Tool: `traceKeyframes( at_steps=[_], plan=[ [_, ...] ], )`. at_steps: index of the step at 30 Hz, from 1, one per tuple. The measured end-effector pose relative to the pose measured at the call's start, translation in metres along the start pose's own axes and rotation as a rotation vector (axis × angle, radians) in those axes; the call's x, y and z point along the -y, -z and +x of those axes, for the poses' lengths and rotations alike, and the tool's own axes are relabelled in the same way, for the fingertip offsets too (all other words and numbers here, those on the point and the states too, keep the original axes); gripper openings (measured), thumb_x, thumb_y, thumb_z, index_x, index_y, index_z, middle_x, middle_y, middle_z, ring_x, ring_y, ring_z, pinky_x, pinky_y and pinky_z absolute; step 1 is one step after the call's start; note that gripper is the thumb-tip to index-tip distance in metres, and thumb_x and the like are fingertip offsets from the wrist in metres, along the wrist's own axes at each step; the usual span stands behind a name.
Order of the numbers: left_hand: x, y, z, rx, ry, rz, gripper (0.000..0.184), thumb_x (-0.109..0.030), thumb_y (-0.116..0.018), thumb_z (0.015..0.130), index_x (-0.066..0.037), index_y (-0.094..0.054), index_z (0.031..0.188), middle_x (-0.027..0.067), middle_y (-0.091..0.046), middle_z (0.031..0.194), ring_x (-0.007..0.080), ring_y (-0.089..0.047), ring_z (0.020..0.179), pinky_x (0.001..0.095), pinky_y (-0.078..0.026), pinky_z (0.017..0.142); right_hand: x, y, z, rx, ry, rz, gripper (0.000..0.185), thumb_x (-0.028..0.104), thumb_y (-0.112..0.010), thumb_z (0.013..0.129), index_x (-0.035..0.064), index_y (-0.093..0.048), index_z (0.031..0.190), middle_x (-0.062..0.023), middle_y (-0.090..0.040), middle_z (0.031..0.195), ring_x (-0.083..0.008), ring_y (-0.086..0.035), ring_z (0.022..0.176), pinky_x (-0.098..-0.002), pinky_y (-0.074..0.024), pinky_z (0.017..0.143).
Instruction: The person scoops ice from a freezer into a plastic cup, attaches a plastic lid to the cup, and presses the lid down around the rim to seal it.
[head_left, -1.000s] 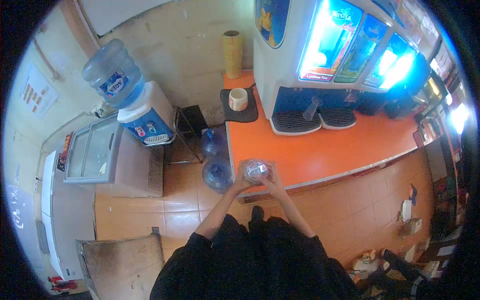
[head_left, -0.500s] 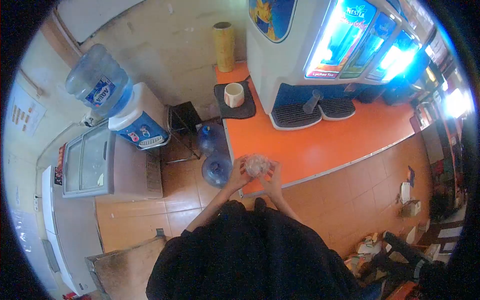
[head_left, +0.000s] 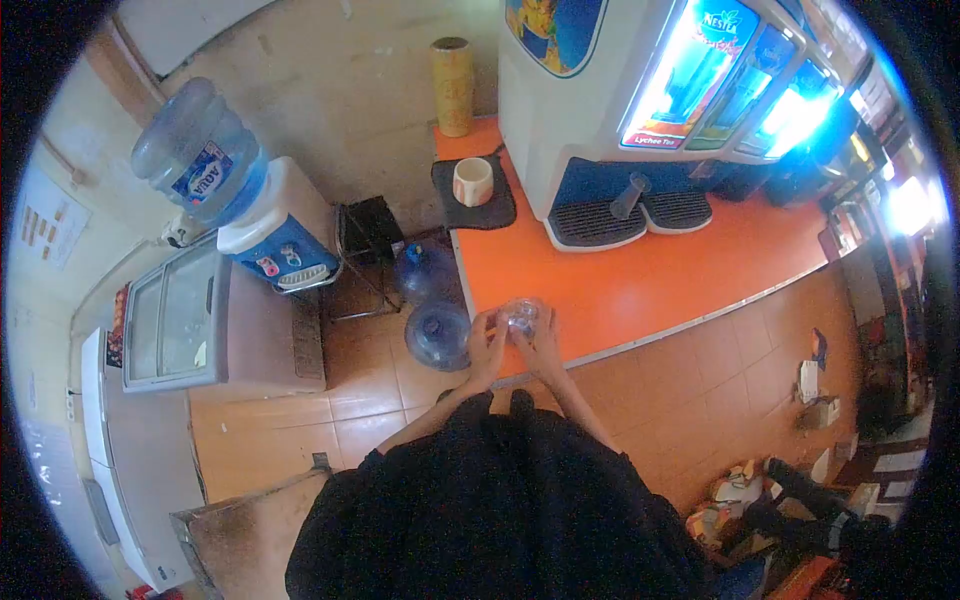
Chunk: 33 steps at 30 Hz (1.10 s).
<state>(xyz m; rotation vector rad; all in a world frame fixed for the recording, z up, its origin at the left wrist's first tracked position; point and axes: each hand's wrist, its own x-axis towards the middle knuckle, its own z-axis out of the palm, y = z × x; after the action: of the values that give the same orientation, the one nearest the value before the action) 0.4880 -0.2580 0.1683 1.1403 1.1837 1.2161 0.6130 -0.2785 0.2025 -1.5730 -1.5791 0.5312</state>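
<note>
Over the front edge of the orange counter (head_left: 640,290), both hands meet around a clear, round plastic piece (head_left: 522,314); I cannot tell whether it is a cup or a lid. My left hand (head_left: 488,345) has its fingers curled against the left side. On the other side my right hand (head_left: 541,346) wraps round it, its fingers partly hidden. Farther back, a white cup (head_left: 473,183) with a reddish mark stands on a dark mat (head_left: 497,214).
A drink dispenser (head_left: 570,120) with lit panels and drip trays (head_left: 598,226) stands on the counter, beside a tall yellow container (head_left: 454,88). To the left are a water dispenser (head_left: 283,235), large blue bottles (head_left: 437,335) on the floor and a chest freezer (head_left: 255,335).
The plastic piece has moved slightly up and right, and looks clearer and less whitish than before. Both hands have turned with it, the left now more upright. The view has shifted a little.
</note>
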Motion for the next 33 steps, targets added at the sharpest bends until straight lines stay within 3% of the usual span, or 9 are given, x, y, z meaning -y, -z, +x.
traceKeyframes(
  at_steps=[3,6,9,11,15,17,20,27,33],
  plan=[
    [-0.017,-0.003,-0.006,-0.102,-0.124,0.256,0.036,-0.029,-0.058,0.094,-0.001,-0.058,0.116,0.0126,-0.058,0.102,0.0186,-0.060,0.091,0.0298,-0.050,0.075,-0.024,-0.014,0.010,0.005,0.055,0.090,0.051,0.027,-0.059,0.089,-0.0014,-0.041,0.128,-0.0228,-0.047,0.117,-0.0350,-0.049,0.108,-0.0429,-0.0423,0.090],
    [-0.003,-0.003,-0.006,-0.110,-0.092,0.327,0.033,-0.028,-0.059,0.094,-0.001,-0.061,0.112,0.0093,-0.055,0.100,0.0173,-0.061,0.079,0.0287,-0.051,0.069,-0.038,-0.027,0.032,-0.080,-0.268,0.507,0.046,0.033,-0.055,0.092,-0.0044,-0.046,0.117,-0.0241,-0.055,0.102,-0.0387,-0.055,0.094,-0.0462,-0.0443,0.082],
    [0.001,-0.005,-0.003,-0.115,0.004,0.217,0.033,-0.028,-0.060,0.093,-0.001,-0.062,0.111,0.0086,-0.053,0.096,0.0159,-0.060,0.070,0.0276,-0.051,0.059,-0.031,-0.031,0.039,-0.043,-0.302,0.218,0.042,0.037,-0.054,0.092,-0.0043,-0.055,0.102,-0.0234,-0.058,0.091,-0.0389,-0.057,0.087,-0.0452,-0.0452,0.079],
    [-0.001,-0.005,-0.002,-0.104,-0.027,0.140,0.034,-0.025,-0.059,0.093,0.000,-0.061,0.115,0.0107,-0.052,0.092,0.0157,-0.060,0.065,0.0276,-0.053,0.057,-0.009,-0.030,0.036,-0.259,-0.158,-0.124,0.039,0.035,-0.058,0.092,-0.0036,-0.060,0.091,-0.0209,-0.061,0.083,-0.0338,-0.061,0.078,-0.0400,-0.0474,0.070],
    [-0.004,0.000,0.000,-0.049,-0.029,0.138,0.033,-0.025,-0.057,0.094,0.001,-0.061,0.114,0.0109,-0.051,0.093,0.0160,-0.060,0.068,0.0265,-0.054,0.054,0.005,-0.025,0.038,-0.232,-0.246,-0.015,0.045,0.041,-0.059,0.090,-0.0037,-0.062,0.083,-0.0229,-0.061,0.085,-0.0375,-0.062,0.077,-0.0420,-0.0476,0.069],
    [-0.010,0.000,0.000,-0.071,-0.206,0.294,0.032,-0.026,-0.055,0.095,0.000,-0.062,0.112,0.0109,-0.051,0.095,0.0160,-0.060,0.074,0.0265,-0.054,0.055,0.012,-0.021,0.040,-0.225,-0.260,-0.117,0.050,0.046,-0.060,0.087,-0.0039,-0.062,0.084,-0.0226,-0.061,0.085,-0.0385,-0.062,0.075,-0.0438,-0.0477,0.068],
    [-0.022,-0.004,-0.002,-0.081,-0.033,0.140,0.026,-0.024,-0.056,0.095,-0.001,-0.063,0.104,0.0070,-0.056,0.090,0.0170,-0.056,0.083,0.0302,-0.047,0.072,0.013,-0.021,0.041,-0.191,-0.285,-0.161,0.051,0.047,-0.061,0.086,-0.0037,-0.062,0.083,-0.0225,-0.062,0.085,-0.0387,-0.062,0.077,-0.0443,-0.0481,0.068],
    [-0.001,0.000,0.001,-0.042,-0.075,0.205,0.030,-0.026,-0.052,0.097,-0.001,-0.059,0.112,0.0103,-0.049,0.099,0.0187,-0.055,0.084,0.0295,-0.046,0.072,-0.003,-0.029,0.042,-0.192,-0.337,-0.156,0.048,0.049,-0.060,0.085,0.0008,-0.063,0.084,-0.0206,-0.063,0.084,-0.0383,-0.063,0.077,-0.0476,-0.0491,0.066],
    [-0.002,0.000,0.001,-0.030,-0.085,0.163,0.028,-0.024,-0.055,0.095,-0.002,-0.058,0.111,0.0105,-0.050,0.104,0.0212,-0.050,0.097,0.0318,-0.042,0.086,0.000,-0.031,0.043,-0.224,-0.371,-0.056,0.046,0.048,-0.059,0.086,0.0023,-0.061,0.093,-0.0195,-0.064,0.085,-0.0386,-0.063,0.078,-0.0464,-0.0480,0.064]
  ],
)
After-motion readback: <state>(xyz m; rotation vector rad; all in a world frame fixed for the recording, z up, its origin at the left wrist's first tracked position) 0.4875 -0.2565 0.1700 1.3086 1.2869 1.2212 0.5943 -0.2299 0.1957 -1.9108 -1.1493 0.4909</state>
